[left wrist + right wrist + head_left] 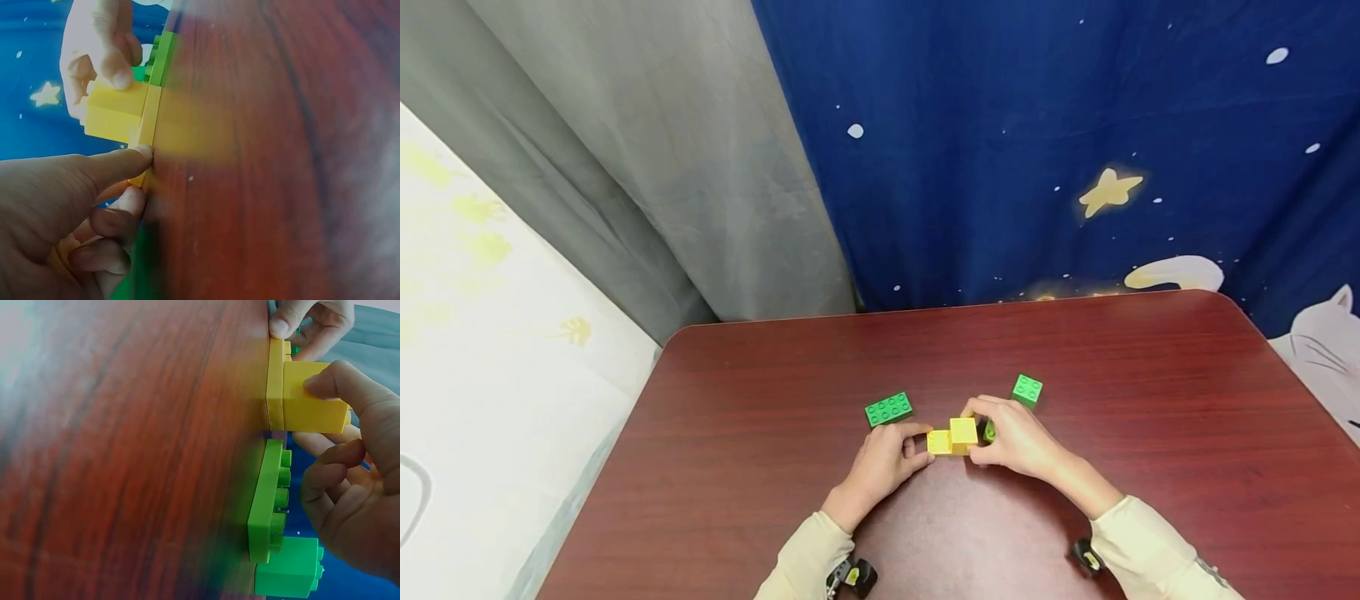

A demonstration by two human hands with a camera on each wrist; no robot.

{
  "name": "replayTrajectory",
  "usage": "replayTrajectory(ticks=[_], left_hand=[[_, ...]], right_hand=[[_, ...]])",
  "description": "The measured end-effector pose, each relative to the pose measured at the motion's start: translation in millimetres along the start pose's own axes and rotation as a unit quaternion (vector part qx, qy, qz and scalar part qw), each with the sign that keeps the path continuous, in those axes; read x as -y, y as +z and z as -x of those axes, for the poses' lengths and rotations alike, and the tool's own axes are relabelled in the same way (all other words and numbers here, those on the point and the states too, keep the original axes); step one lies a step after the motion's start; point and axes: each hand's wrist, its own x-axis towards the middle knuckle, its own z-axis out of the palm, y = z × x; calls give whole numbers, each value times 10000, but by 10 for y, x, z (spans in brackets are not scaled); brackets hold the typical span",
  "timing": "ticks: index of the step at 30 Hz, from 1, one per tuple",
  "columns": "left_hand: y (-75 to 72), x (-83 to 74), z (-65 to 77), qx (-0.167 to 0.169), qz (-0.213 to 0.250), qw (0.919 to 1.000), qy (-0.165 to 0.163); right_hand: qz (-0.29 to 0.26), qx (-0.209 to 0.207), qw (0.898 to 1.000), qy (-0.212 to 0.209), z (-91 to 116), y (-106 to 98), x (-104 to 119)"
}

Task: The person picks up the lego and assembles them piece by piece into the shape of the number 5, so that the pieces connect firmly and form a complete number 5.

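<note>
yellow plate point(937, 442) with taller yellow block point(964, 435) on its right end, lower middle of the frame, on bench point(760, 483). left hand point(880, 461) pinches the plate's left end, right hand point(1017, 440) grips the block's sides. looks like light, stiff plastic, maybe a bit slick, unlikely to break; best held by opposite side walls, clear of studs. plate's long axis runs left-right across the frame; block studs point up.

lime brick point(989, 431) part-hid bhd R fingers point(981, 406), cat pic point(1326, 337) cropped
</note>
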Motion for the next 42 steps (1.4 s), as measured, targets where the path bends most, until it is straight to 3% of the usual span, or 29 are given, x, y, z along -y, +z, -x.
replayTrajectory(ticks=[5,17,23,28,38,42], left_hand=[[32,28,-8,12,517,9986,-75],[60,31,-36,16,695,9976,-28],[55,35,-24,25,643,9979,-68],[49,40,-20,14,706,9975,-98],[50,68,12,-107,866,9959,-221],[47,81,25,-148,860,9958,-287]], right_hand=[[-58,28,10000,61,12,10,-21],[-342,104,9992,203,55,9,-71],[-29,422,9991,91,56,-81,-61],[-286,536,9981,63,28,-200,-53],[-181,277,9993,-195,-272,-329,16],[-188,430,9988,-152,-455,-322,52]])
